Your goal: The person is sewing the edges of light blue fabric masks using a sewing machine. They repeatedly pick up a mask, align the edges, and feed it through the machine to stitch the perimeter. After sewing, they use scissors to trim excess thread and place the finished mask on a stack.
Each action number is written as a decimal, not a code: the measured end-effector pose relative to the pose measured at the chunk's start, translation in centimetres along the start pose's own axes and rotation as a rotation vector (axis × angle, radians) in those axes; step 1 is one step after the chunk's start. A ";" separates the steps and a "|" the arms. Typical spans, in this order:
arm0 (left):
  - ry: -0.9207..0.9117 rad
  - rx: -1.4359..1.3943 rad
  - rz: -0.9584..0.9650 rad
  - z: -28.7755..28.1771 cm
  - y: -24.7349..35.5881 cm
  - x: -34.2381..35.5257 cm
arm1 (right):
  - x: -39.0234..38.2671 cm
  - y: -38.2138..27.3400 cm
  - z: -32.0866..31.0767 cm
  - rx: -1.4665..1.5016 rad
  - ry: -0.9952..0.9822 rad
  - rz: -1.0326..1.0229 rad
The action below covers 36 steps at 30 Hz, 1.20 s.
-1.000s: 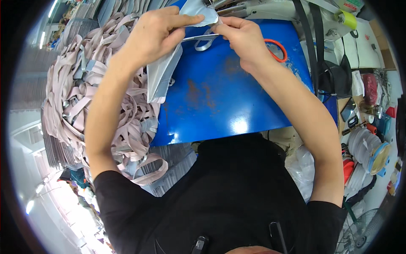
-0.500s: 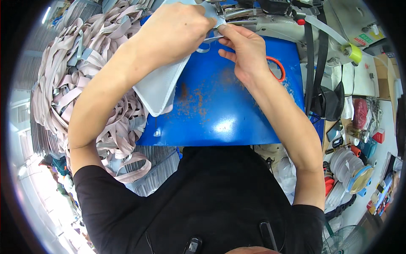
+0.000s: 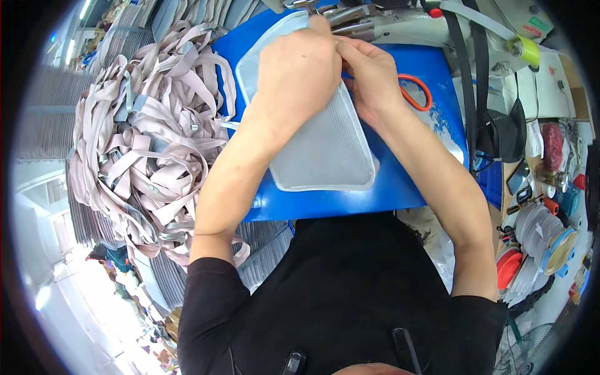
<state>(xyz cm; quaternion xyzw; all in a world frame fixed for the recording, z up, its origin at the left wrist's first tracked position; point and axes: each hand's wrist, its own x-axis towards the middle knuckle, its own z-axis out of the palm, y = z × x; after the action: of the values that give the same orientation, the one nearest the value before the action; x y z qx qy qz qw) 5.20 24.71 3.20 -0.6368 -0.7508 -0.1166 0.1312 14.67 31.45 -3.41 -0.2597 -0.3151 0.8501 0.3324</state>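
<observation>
A light grey fabric panel (image 3: 328,153) with a ribbed surface and a raised border lies over the blue work surface (image 3: 400,181), its far end close to the sewing machine's needle area (image 3: 306,6). My left hand (image 3: 297,78) is closed in a fist on the panel's upper part, thumb pointing away from me. Touching it, my right hand (image 3: 375,81) pinches at the panel's right edge; its fingertips are partly covered by the left hand. Just right of that hand shows an orange scissors handle (image 3: 415,92), its blades out of sight.
A big tangled heap of pale pink-grey strips (image 3: 156,150) sits at the left, with stacked grey panels (image 3: 125,37) behind it. The sewing machine arm (image 3: 412,28) crosses the far right. Black straps (image 3: 469,81) hang there, near spools (image 3: 540,234) and small tools.
The panel has swung round to the right and nearer me, showing more of its face. My left hand has moved right and nearer, and both hands now meet at the panel's edge.
</observation>
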 end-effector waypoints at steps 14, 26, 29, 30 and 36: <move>0.079 -0.441 0.048 -0.1 -2.3 -5.7 | -3.9 1.3 -2.5 -0.118 -0.247 -0.103; -0.010 -0.312 0.068 -0.9 -4.3 -2.3 | -0.1 1.3 -1.0 0.081 -0.231 0.036; 0.216 -0.268 -0.037 0.6 -6.8 -5.3 | 0.1 1.0 -0.5 0.102 -0.208 0.019; 0.314 -0.183 -0.151 1.5 -7.7 -7.3 | 0.3 1.1 -0.5 0.097 -0.208 0.016; 0.212 -1.455 -0.840 3.2 -7.8 -15.1 | 0.2 0.1 -1.1 -0.174 -0.174 -0.155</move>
<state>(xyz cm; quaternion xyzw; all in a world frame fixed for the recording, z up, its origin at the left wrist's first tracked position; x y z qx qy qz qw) -0.31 10.58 -5.05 -0.2163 -0.6466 -0.6689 -0.2960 15.20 31.94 -4.30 -0.1879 -0.4343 0.8107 0.3447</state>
